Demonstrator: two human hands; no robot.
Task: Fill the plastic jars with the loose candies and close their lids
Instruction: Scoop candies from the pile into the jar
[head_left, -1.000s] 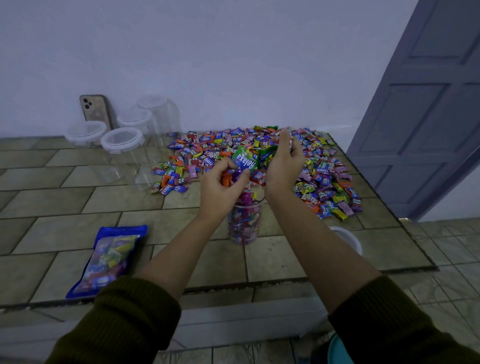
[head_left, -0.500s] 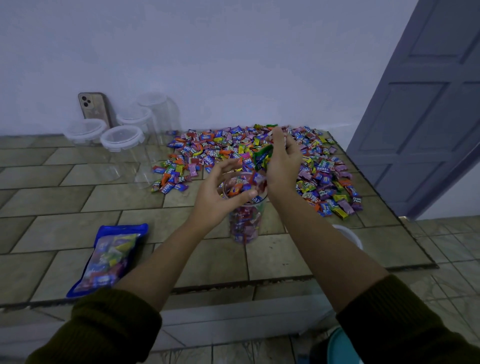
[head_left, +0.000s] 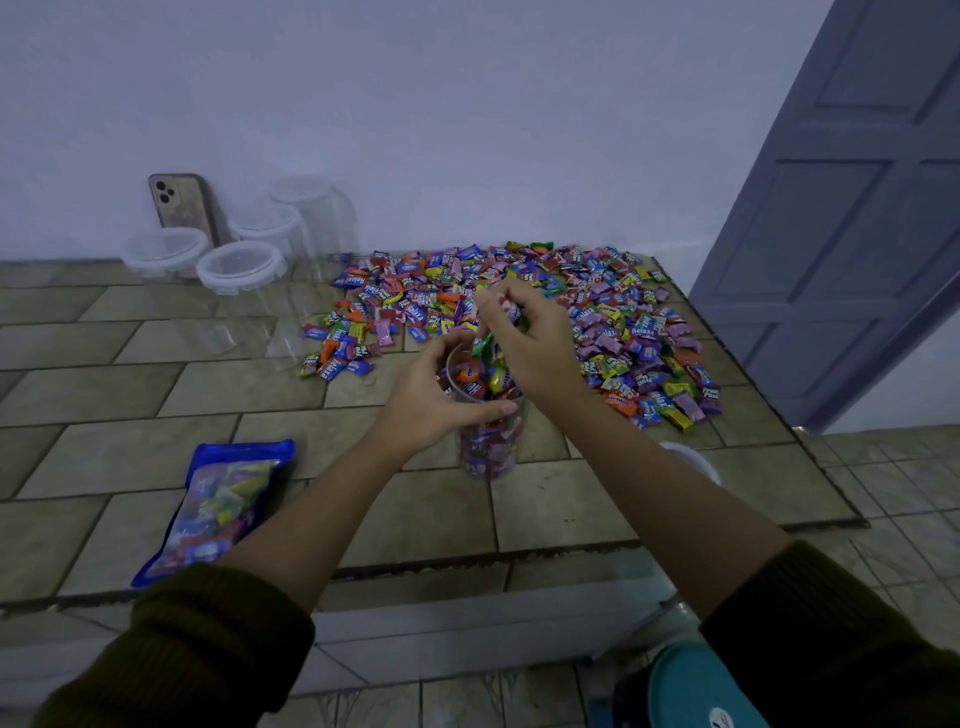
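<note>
Plastic jar: clear, upright, lid off, being steadied near the front middle of the tiled worktop. It is being gripped just below the rim by the left hand, thumb laid across the near wall, fingers curled round the far side. Wrapped sweets are being seen through the wall almost up to the mouth. A few wrapped pieces are being pinched in the bunched fingers of the right hand, directly above the open mouth. The loose candies are lying in a wide heap behind the jar, reaching the wall. A white lid is being half hidden by the right forearm. Four lidded empty jars are standing at the back left, beside a phone propped against the wall. A blue bag of sweets is lying flat at the front left.
</note>
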